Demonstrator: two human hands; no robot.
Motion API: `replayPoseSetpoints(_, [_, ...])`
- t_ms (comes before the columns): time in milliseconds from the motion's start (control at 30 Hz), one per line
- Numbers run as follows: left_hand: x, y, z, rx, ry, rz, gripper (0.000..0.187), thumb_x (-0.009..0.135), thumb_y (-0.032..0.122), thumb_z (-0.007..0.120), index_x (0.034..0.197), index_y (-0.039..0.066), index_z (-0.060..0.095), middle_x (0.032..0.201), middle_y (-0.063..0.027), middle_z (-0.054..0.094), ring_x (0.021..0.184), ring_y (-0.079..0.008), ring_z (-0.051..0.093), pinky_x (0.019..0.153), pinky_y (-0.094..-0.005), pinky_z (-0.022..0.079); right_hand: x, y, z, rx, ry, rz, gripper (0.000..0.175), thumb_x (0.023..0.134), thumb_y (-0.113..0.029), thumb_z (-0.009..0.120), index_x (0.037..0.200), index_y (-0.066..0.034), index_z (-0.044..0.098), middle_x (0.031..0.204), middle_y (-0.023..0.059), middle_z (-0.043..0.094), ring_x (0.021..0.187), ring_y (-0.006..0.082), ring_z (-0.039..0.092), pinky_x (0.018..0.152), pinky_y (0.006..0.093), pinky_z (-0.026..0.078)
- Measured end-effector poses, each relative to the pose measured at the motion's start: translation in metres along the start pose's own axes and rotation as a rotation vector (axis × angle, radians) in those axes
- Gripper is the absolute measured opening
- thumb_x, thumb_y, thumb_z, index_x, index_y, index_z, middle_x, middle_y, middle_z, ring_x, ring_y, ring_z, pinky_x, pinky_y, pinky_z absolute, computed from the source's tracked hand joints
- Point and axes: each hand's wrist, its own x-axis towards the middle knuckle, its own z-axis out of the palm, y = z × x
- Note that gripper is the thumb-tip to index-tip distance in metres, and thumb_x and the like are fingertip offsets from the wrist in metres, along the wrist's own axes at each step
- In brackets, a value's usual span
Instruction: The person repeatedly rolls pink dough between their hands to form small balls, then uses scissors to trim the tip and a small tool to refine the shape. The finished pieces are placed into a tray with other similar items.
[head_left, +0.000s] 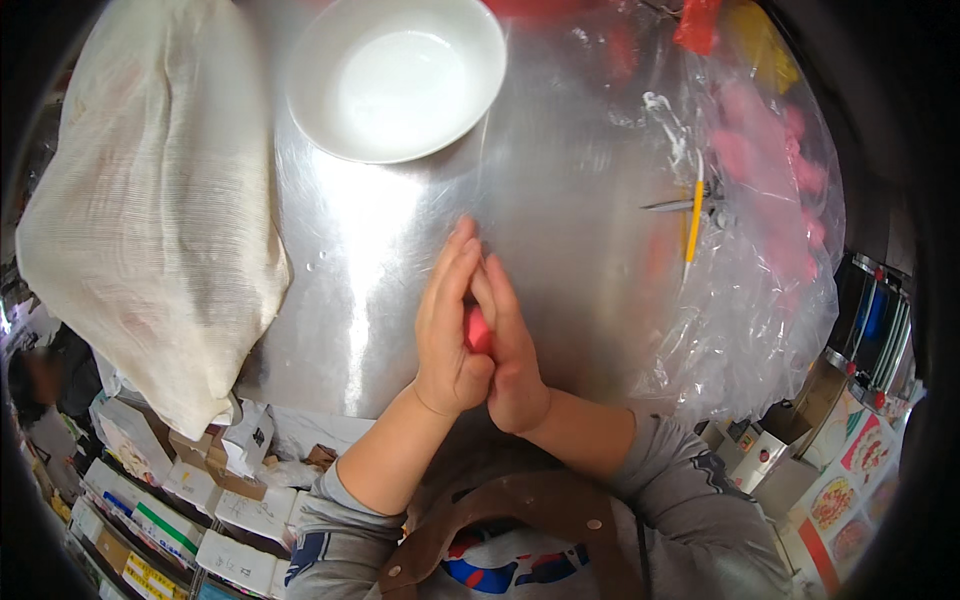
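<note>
A small lump of pink dough-like material (477, 330) shows between my two palms. My left hand (441, 330) presses on it from the left and my right hand (516, 352) from the right, fingers pointing away from me. Most of the lump is hidden by the palms. Beneath the hands is a shiny metal tabletop (585, 187). Farther off stands a white bowl (319, 112); its inside is white, and I cannot tell whether it holds anything. On the right, more pink lumps (810, 176) lie under or inside clear plastic sheeting (720, 360).
A cream gauze cloth (150, 240) covers something at the left. A pointed metal blade (667, 205) and a thin yellow-handled tool (695, 221) lie by the plastic. Red plastic (697, 26) is at the far right. Below left are shelved boxes (240, 559) and a person (45, 382).
</note>
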Motion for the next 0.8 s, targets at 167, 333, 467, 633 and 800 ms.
replayPoseSetpoints(167, [-0.021, -0.007, 0.002, -0.047, 0.003, -0.028, 0.094, 0.089, 0.07, 0.028, 0.14, -0.009, 0.032, 0.148, -0.0325, 0.025, 0.137, -0.045, 0.028, 0.111, -0.0458, 0.024, 0.009, 0.009, 0.0, 0.067, -0.04, 0.105, 0.102, 0.089, -0.07, 0.031, 0.146, 0.012, 0.007, 0.154, 0.0275, 0.01, 0.142, 0.0382, 0.019, 0.114, 0.0452, 0.018])
replayPoseSetpoints(333, [-0.038, 0.007, -0.003, -0.086, 0.085, 0.023, 0.107, 0.084, 0.078, 0.028, 0.144, -0.01, 0.024, 0.15, -0.0326, 0.019, 0.141, -0.0435, 0.019, 0.114, -0.049, 0.015, 0.045, 0.019, -0.009, 0.124, -0.161, 0.106, 0.11, 0.085, -0.075, 0.034, 0.146, 0.0117, 0.005, 0.155, 0.0267, 0.006, 0.143, 0.0377, 0.018, 0.115, 0.0456, 0.017])
replayPoseSetpoints(467, [-0.024, -0.003, -0.017, -0.313, 0.029, -0.149, 0.122, 0.072, 0.09, 0.018, 0.148, -0.006, 0.01, 0.155, -0.0241, 0.009, 0.144, -0.0337, 0.013, 0.116, -0.0434, 0.009, 0.028, 0.005, -0.013, -0.049, -0.144, -0.034, 0.112, 0.084, -0.077, 0.031, 0.146, 0.0119, 0.002, 0.155, 0.0264, 0.005, 0.144, 0.0361, 0.014, 0.115, 0.0451, 0.015])
replayPoseSetpoints(633, [-0.015, -0.019, -0.017, -0.062, -0.189, -0.098, 0.123, 0.074, 0.088, 0.028, 0.147, -0.008, 0.011, 0.155, -0.0256, 0.012, 0.143, -0.0352, 0.015, 0.115, -0.0444, 0.013, 0.008, 0.011, 0.002, 0.037, -0.094, 0.125, 0.115, 0.082, -0.08, 0.029, 0.145, 0.0123, 0.001, 0.155, 0.0257, 0.005, 0.144, 0.0347, 0.009, 0.116, 0.0429, 0.013])
replayPoseSetpoints(800, [-0.034, 0.015, -0.015, -0.196, 0.019, -0.175, 0.114, 0.079, 0.083, 0.029, 0.146, -0.009, 0.02, 0.151, -0.0322, 0.016, 0.141, -0.042, 0.02, 0.113, -0.0458, 0.017, 0.039, 0.018, -0.022, 0.021, -0.156, -0.026, 0.112, 0.083, -0.079, 0.026, 0.147, 0.0083, -0.001, 0.156, 0.0242, 0.004, 0.145, 0.0344, 0.009, 0.116, 0.0424, 0.012])
